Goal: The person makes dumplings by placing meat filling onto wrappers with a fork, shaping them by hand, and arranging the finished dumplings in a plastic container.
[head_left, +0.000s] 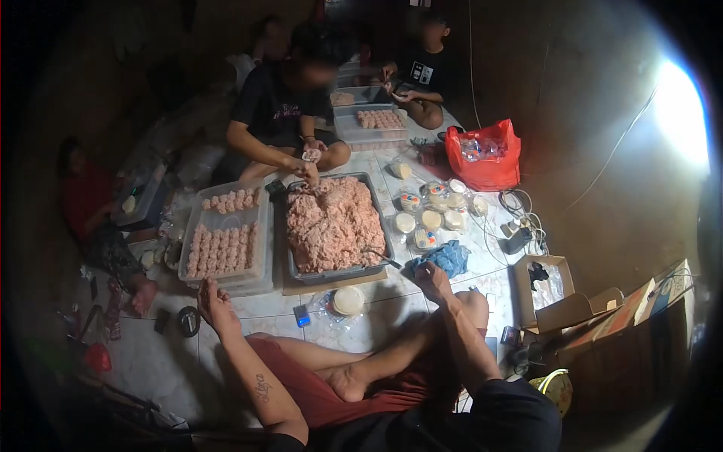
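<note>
My left hand (218, 307) is open, palm turned up, at the near edge of a clear plastic box (263, 248) with rows of shaped meat dumplings (223, 250). Nothing shows in its palm. My right hand (433, 284) is closed beside a crumpled blue cloth (446, 260); what its fingers hold, if anything, is hard to make out. Between the hands stands a large tray (390, 233) heaped with pink minced meat (331, 226). A spoon (384, 258) lies in the meat, its handle pointing toward my right hand. A stack of round wrappers (349, 300) sits on plastic near my legs.
Across the tray, a person (282, 113) works with a wrapper. Others sit farther back beside another dumpling box (369, 124). Several wrapper packs (431, 219), a red bag (486, 154), cables (520, 203) and a cardboard box (546, 286) stand right. A blue lighter-like object (302, 316) lies in front.
</note>
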`<state>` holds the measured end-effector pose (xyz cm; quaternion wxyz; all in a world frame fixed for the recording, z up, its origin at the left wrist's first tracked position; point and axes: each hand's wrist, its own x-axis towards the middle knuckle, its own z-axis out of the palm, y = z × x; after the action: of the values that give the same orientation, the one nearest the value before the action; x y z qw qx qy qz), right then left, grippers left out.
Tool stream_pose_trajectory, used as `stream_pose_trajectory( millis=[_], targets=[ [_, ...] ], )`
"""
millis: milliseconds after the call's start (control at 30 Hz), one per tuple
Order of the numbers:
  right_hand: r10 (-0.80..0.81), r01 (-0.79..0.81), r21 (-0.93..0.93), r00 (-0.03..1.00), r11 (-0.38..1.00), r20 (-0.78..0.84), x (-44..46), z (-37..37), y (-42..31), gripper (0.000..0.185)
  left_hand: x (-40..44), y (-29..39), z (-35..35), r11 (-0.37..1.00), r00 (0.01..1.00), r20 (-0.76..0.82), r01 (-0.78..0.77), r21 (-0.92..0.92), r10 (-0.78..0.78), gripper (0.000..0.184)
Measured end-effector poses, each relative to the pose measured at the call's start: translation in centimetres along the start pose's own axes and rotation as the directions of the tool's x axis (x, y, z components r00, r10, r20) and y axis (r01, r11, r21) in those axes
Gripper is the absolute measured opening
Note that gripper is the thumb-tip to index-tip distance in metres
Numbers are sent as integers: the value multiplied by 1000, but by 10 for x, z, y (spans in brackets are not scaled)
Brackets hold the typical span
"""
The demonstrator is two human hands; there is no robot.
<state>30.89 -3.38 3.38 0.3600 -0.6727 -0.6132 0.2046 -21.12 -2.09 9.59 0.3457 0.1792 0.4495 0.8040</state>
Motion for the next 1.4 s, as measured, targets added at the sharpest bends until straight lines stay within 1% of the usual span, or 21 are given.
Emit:
stream_pose_trajectory(
  millis=[133,233,333,400,500,533,600,667,733,800,867,933,967,1000,1033,1067,1133,1167,1267,1333,1400],
  targets=[
    [-63,58,-63,994,996,-91,6,1,20,20,23,-15,-13,989,996,-58,61,-133,-70,24],
    [-123,126,-37,989,991,86,12,-25,-38,27,38,-5,-15,978,979,-200,-64,-197,23,25],
    [-78,44,186,981,982,179,26,-30,-111,35,65,-12,-32,946,944,-329,-79,-315,-30,20],
    [-176,124,228,958,966,225,35,-25,-174,32,71,-27,-35,943,904,-427,-123,-309,-21,21],
    [-155,88,206,928,975,338,50,-5,-257,33,85,-69,-74,999,859,-511,-11,35,27,27],
    [-291,251,151,873,956,391,58,3,-281,37,84,-84,-73,1000,852,-524,10,29,7,27],
    [-479,517,78,711,852,515,86,36,-304,42,85,-92,-82,955,889,-445,-32,-295,-107,20],
    [-734,702,259,544,664,407,121,86,-314,41,123,-167,-133,963,824,-566,-169,-211,20,20],
    [-855,879,146,382,453,352,142,124,-356,40,105,-116,-104,987,796,-597,-156,-47,97,17],
    [-728,793,118,475,597,495,154,157,-405,24,98,-95,-100,968,804,-584,-224,-114,117,17],
    [-829,877,139,369,460,420,183,210,-412,18,100,-82,-91,943,831,-541,-272,-190,131,17],
    [-900,931,172,246,323,361,211,264,-418,7,109,-72,-92,998,753,-656,-41,38,56,16],
    [-938,959,168,173,230,300,217,290,-431,4,115,-88,-107,964,778,-575,-145,224,251,13],
    [-818,860,214,322,463,476,224,305,-439,9,120,-104,-122,884,769,-469,-265,385,435,9],
    [-885,938,218,154,271,439,227,319,-453,12,119,-82,-108,976,782,-590,-209,60,203,7],
    [-905,965,185,93,184,414,246,354,-446,12,118,-67,-96,948,778,-626,-157,-276,-53,4],
    [-933,995,104,-30,8,359,285,422,-432,12,123,-67,-92,952,758,-651,-171,-252,-37,5],
    [-907,911,-236,-248,-337,340,307,456,-426,11,125,-71,-94,957,773,-634,-161,-241,-29,6],
    [-984,908,-382,-180,-173,19,313,517,-419,24,124,-66,-88,963,780,-625,-141,-230,-35,7],
    [-812,747,-375,-374,-550,448,324,528,-429,24,126,-65,-89,964,790,-611,-122,-237,-50,12],
    [-770,760,-332,-328,-559,547,321,537,-438,15,126,-66,-93,960,800,-597,-120,-254,-58,12]
  ],
)
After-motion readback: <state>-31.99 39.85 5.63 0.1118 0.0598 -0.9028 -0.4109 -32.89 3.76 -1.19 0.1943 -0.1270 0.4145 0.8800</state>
